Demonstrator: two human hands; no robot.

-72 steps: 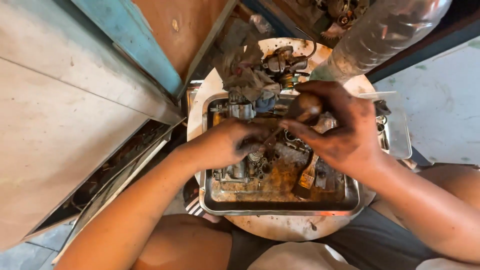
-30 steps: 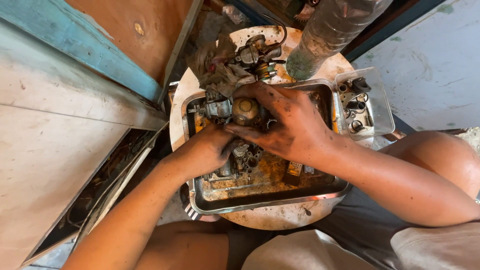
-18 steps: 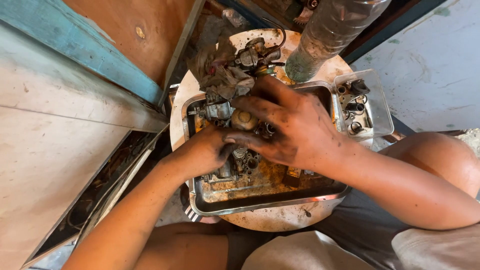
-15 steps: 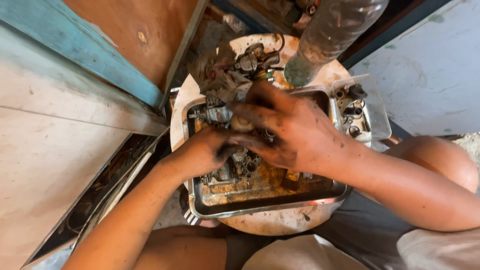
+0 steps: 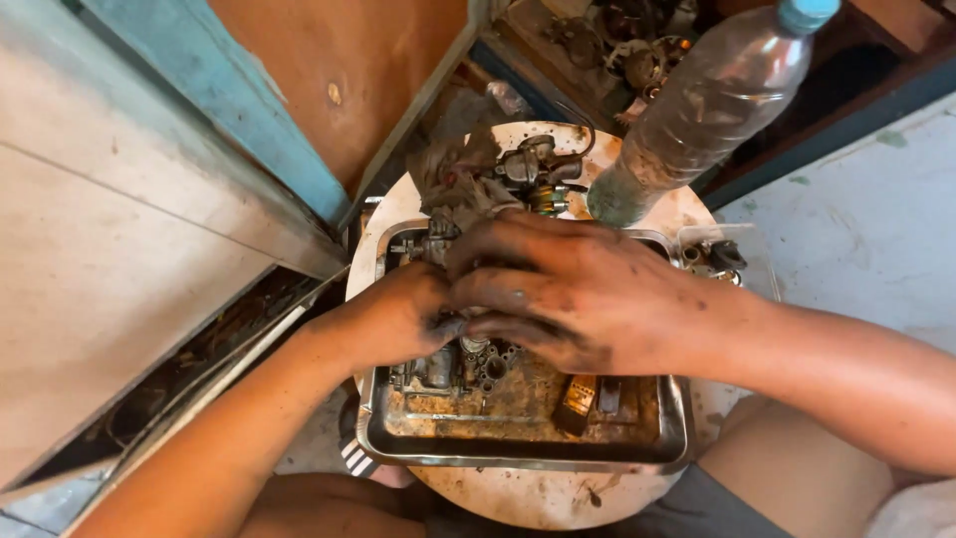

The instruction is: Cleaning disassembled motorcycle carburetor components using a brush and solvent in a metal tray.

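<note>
A grimy metal tray (image 5: 518, 460) sits on a small round white table (image 5: 518, 498) in front of me. My left hand (image 5: 398, 319) grips a dirty metal carburetor body (image 5: 443, 367) inside the tray. My right hand (image 5: 568, 294), black with grease, lies across the top of the same part with its fingers pointing left and touching my left hand. What the right fingers hold is hidden under the hand. Small parts, among them an orange-brown piece (image 5: 578, 399), lie in rusty liquid on the tray's bottom.
A clear plastic bottle with a blue cap (image 5: 697, 110) stands at the table's far edge. Another carburetor (image 5: 538, 169) and a grey rag (image 5: 453, 174) lie behind the tray. A small clear container of parts (image 5: 717, 257) sits at right. A wooden panel and blue frame (image 5: 199, 159) rise at left.
My right hand has dropped lower and flattened over the carburetor, covering the round brass-coloured part that showed earlier. The view has tilted and closed in slightly.
</note>
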